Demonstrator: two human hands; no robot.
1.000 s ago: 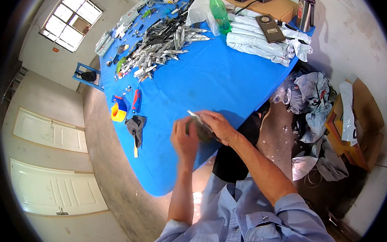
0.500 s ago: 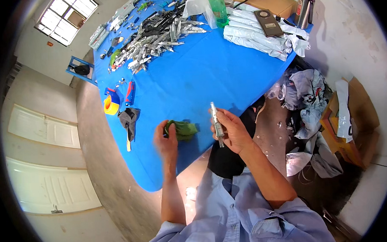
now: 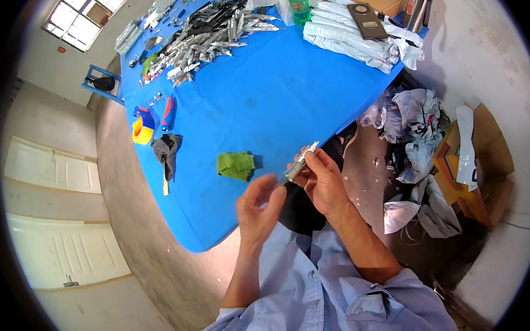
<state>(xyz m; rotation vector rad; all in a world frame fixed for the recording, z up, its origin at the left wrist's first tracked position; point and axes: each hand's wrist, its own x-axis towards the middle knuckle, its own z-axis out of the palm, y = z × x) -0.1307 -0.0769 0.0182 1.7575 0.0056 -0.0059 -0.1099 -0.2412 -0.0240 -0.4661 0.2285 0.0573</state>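
My right hand (image 3: 322, 178) is closed around a slim silver metal piece (image 3: 292, 170), jointed and roughly tube-shaped, held tilted over the table's near edge. Its pale narrow tip points up and away. My left hand (image 3: 259, 203) is beside the piece's lower end, fingers and thumb apart and slightly blurred; whether a fingertip touches it I cannot tell. A folded green cloth (image 3: 234, 166) lies on the blue table cover (image 3: 217, 120), left of the metal piece.
A heap of silver metal pieces (image 3: 208, 45) covers the far side. At the left lie a red-and-blue tool (image 3: 168, 113), a yellow tape roll (image 3: 141, 132) and a grey cloth (image 3: 167, 148). White plastic packages (image 3: 345, 43) and a steel flask (image 3: 418, 8) stand back right; an open carton (image 3: 492, 152) is on the floor.
My left hand has let go of the green cloth and moved right and nearer, to the metal piece. The cloth now lies flatter. My right hand has tilted the piece.
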